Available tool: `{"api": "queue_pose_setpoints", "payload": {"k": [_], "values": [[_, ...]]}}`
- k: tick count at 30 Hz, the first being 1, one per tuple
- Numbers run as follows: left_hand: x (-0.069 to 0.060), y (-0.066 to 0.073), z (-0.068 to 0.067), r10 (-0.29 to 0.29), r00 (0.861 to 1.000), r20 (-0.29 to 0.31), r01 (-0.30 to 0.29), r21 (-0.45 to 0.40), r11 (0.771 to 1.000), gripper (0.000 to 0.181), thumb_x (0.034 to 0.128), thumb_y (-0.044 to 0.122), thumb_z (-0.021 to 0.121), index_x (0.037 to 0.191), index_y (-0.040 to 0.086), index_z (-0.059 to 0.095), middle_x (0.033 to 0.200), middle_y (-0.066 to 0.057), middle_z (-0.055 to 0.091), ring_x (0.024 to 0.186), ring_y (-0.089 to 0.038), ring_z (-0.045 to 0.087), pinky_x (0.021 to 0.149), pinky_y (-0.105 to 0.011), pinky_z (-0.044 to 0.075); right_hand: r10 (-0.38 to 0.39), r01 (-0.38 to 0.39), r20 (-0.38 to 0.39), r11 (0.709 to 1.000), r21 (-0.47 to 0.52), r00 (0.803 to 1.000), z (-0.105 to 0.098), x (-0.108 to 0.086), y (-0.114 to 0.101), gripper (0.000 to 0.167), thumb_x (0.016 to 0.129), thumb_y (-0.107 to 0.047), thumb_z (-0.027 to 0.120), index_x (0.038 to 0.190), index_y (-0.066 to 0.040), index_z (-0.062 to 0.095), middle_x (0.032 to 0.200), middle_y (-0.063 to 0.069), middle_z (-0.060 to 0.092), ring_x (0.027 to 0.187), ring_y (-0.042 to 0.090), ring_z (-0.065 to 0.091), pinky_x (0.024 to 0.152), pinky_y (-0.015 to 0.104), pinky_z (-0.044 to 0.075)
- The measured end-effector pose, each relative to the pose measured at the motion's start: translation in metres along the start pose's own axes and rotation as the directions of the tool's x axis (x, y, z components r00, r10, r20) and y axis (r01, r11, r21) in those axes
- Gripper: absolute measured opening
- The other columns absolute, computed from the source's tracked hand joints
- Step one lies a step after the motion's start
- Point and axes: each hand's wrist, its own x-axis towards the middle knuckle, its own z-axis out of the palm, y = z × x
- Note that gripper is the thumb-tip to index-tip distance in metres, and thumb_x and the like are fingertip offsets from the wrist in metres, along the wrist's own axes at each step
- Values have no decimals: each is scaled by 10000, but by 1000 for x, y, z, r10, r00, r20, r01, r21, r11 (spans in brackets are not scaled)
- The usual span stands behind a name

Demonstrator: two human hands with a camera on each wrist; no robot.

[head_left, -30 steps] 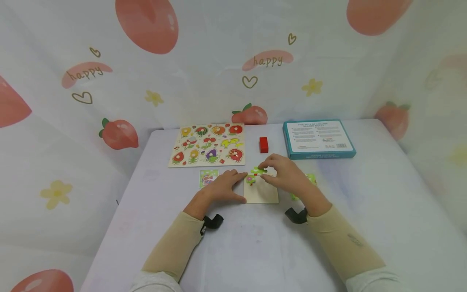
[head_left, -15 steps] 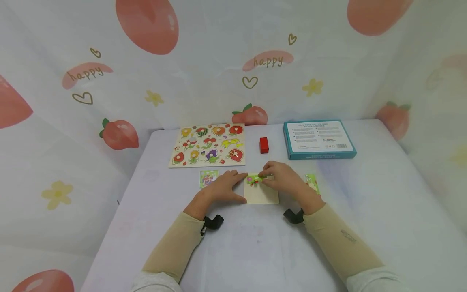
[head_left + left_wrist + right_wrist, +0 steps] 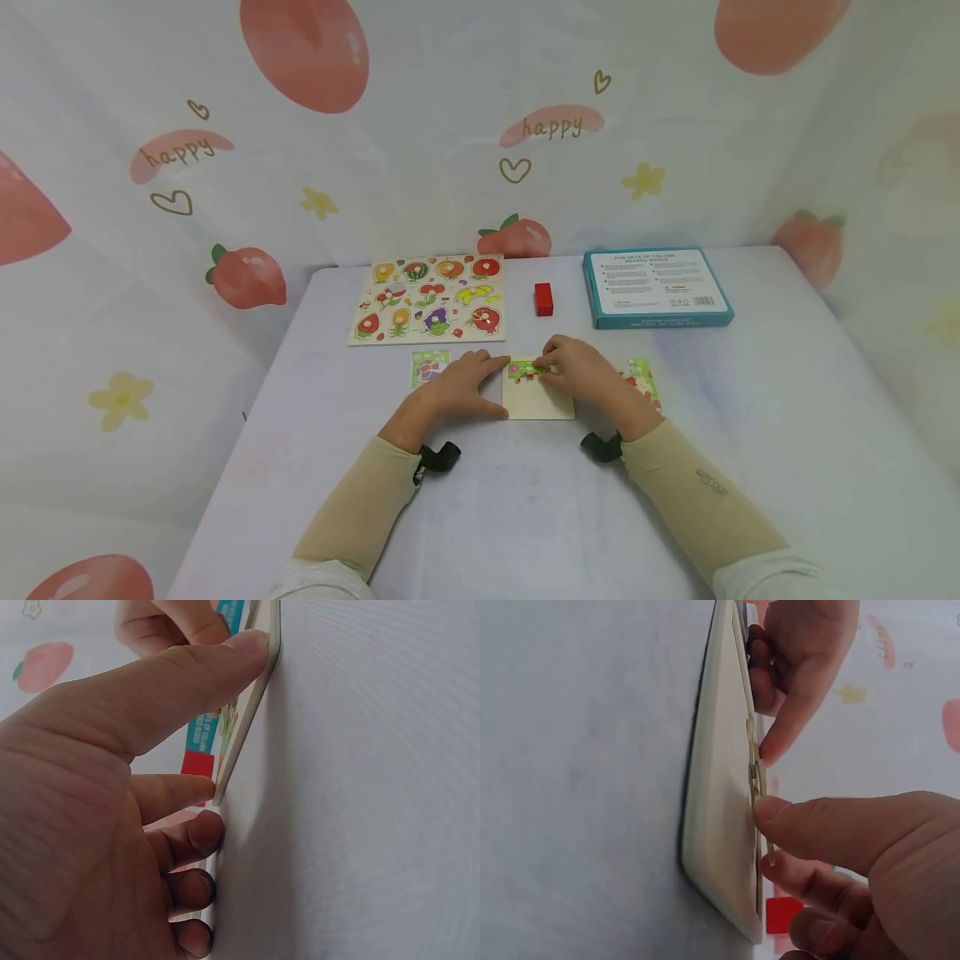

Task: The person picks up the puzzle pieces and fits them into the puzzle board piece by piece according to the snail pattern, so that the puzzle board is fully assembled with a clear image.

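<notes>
On a smooth, pale table (image 3: 510,517) before a creased, fruit-printed curtain (image 3: 420,150), the right hand (image 3: 585,371) pinches a thin, knobbed jigsaw piece (image 3: 529,369) at the square wooden tray's (image 3: 536,402) far side, the left hand (image 3: 463,379) unclenched, touching its left edge.

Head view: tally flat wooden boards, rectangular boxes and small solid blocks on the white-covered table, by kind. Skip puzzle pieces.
Boards: 2 (cream rectangular fruit-picture board, pale square puzzle board)
Boxes: 1 (flat teal-and-white rectangular box)
Blocks: 1 (small red rectangular block)
Total: 4
</notes>
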Motion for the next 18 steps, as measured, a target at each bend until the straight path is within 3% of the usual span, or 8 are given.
{"api": "queue_pose_setpoints", "payload": {"k": [11, 18], "values": [[-1, 2, -1, -23, 1000, 11, 23, -14, 1000, 910, 830, 490, 819, 1588, 195, 412, 1321, -31, 509, 1146, -195, 454, 996, -392, 423, -20, 24, 25, 984, -177, 999, 3, -2, -5, 283, 948, -244, 763, 1191, -101, 786, 1060, 42, 573, 871, 180, 550, 721, 264, 502], [-1, 2, 0, -26, 1000, 12, 26, -19, 999, 905, 830, 490, 821, 1584, 195, 418, 1306, -30, 507, 1137, -198, 452, 996, -404, 421, -2, 14, 66, 983, -183, 998, -4, -6, -4, 411, 968, -267, 732, 1347, -113, 697, 1178, 75, 557, 979, 209, 554, 826, 310, 525]]}}
